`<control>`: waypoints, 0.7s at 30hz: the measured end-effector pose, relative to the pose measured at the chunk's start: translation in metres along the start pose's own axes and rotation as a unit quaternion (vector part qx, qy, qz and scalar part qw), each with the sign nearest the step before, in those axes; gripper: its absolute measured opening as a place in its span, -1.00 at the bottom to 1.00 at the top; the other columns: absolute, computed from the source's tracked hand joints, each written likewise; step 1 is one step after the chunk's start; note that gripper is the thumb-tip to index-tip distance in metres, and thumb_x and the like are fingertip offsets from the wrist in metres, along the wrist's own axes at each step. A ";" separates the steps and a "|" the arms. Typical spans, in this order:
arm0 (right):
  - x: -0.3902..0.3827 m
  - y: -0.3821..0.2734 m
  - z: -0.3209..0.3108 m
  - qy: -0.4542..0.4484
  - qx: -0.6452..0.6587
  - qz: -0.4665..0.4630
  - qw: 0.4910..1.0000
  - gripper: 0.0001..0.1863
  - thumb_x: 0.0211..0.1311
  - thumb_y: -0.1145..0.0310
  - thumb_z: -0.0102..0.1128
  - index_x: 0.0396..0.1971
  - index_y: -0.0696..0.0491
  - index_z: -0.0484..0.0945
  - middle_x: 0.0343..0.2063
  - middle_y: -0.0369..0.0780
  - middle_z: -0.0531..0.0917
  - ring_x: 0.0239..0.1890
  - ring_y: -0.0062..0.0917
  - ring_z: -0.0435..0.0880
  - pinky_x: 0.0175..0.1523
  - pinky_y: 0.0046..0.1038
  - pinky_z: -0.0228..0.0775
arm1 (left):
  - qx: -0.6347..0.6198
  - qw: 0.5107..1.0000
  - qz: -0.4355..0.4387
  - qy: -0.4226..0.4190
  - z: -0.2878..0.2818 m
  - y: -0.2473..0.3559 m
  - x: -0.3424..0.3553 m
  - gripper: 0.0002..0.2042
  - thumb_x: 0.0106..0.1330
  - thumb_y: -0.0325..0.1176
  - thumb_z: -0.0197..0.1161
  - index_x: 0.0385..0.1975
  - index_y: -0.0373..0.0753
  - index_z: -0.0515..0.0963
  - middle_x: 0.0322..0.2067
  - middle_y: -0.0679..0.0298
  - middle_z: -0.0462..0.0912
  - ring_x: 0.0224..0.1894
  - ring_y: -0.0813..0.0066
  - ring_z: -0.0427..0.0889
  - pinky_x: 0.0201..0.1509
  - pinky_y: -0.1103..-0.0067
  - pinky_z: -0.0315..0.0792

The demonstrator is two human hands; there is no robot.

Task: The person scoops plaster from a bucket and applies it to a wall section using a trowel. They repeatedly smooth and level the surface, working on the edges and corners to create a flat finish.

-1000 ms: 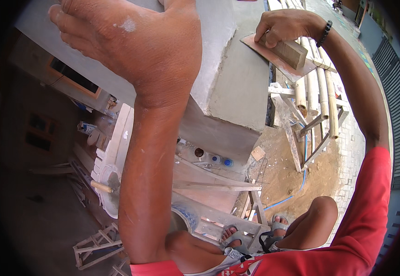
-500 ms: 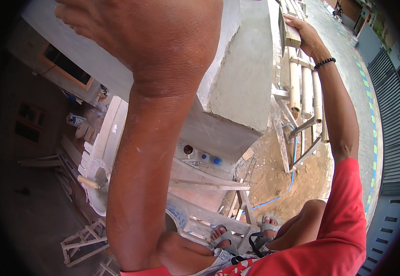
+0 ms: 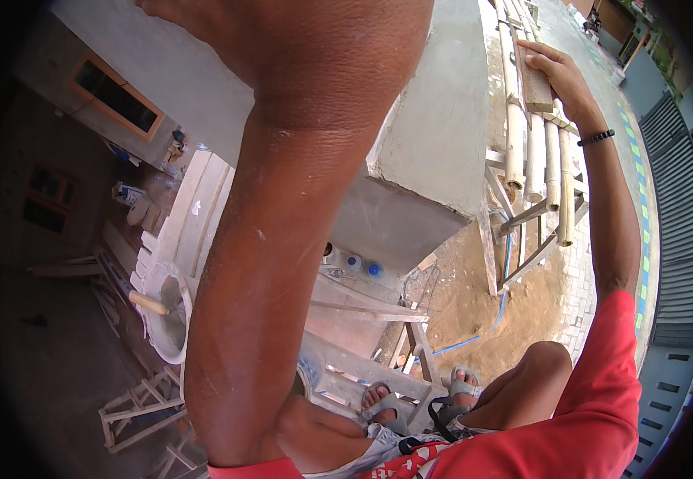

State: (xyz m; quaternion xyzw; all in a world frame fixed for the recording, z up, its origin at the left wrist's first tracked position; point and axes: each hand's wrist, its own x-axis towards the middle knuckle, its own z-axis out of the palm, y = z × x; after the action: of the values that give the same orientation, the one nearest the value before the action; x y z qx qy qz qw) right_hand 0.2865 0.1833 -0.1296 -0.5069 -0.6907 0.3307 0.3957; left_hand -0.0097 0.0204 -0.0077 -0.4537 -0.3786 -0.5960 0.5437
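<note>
My left arm crosses the middle of the view, with my left hand (image 3: 298,36) cut off by the top edge above a grey plastered wall (image 3: 438,104). Its fingertips are out of sight, so what they hold or touch cannot be told. To the right of the wall, my right hand (image 3: 560,76) grips a plastering float (image 3: 536,86), a wooden block on a thin flat plate seen nearly edge-on. The float is apart from the wall's right edge, over bamboo poles. A dark bead bracelet (image 3: 597,137) circles my right wrist.
Bamboo poles (image 3: 535,164) lie on a wooden trestle at right. At left, a white basin (image 3: 183,339) holds grey mortar and a wooden-handled tool. My sandalled feet (image 3: 382,403) stand on planks (image 3: 354,385). A blue hose (image 3: 458,346) crosses the sandy ground.
My right hand and the float have moved right and a little nearer, away from the wall's edge. My left hand has shifted up and right, further out of view.
</note>
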 end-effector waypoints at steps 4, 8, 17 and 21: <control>0.072 -0.035 -0.017 -0.078 -0.256 -0.129 0.955 -0.59 0.34 0.23 0.13 0.14 -0.05 0.69 0.09 -0.07 0.66 -0.09 -0.39 0.78 -0.01 -0.42 0.71 | 0.003 1.000 -0.013 -0.010 -0.002 -0.001 0.000 -0.23 -0.03 -0.66 0.27 0.33 -0.45 0.22 0.13 -0.17 0.43 0.24 -0.12 0.43 0.40 0.21 0.27; 0.114 -0.041 -0.001 -0.170 -0.396 -0.131 0.893 -0.58 0.30 0.23 0.14 0.11 -0.03 0.70 0.09 -0.06 0.65 -0.08 -0.37 0.76 0.03 -0.39 0.68 | -0.001 1.000 -0.017 -0.015 -0.005 -0.001 0.001 -0.22 -0.03 -0.66 0.27 0.33 -0.45 0.22 0.14 -0.17 0.43 0.24 -0.12 0.43 0.41 0.21 0.27; 0.034 -0.111 0.037 -0.242 -0.419 -0.175 0.857 -0.57 0.19 0.23 0.16 0.04 0.01 0.74 0.09 -0.06 0.62 -0.04 -0.31 0.73 0.12 -0.33 0.63 | -0.009 1.000 -0.018 -0.024 -0.003 0.000 -0.003 -0.22 -0.03 -0.65 0.27 0.33 -0.45 0.22 0.14 -0.17 0.43 0.25 -0.11 0.43 0.41 0.21 0.26; -0.042 -0.121 -0.007 -0.302 -0.256 -0.262 0.880 -0.56 0.14 0.22 0.26 0.03 0.02 0.75 -0.03 -0.09 0.75 -0.13 -0.42 0.74 0.17 -0.39 0.55 | -0.007 1.000 -0.021 -0.021 -0.004 -0.003 -0.004 -0.22 -0.03 -0.65 0.27 0.34 -0.44 0.21 0.15 -0.17 0.43 0.25 -0.11 0.42 0.41 0.21 0.26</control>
State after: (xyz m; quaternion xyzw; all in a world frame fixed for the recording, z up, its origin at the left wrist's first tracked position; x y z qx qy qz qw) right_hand 0.2469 0.1113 -0.0317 -0.2665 -0.9449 0.1635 0.0968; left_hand -0.0134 0.0186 -0.0122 -0.4620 -0.3956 -0.5999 0.5198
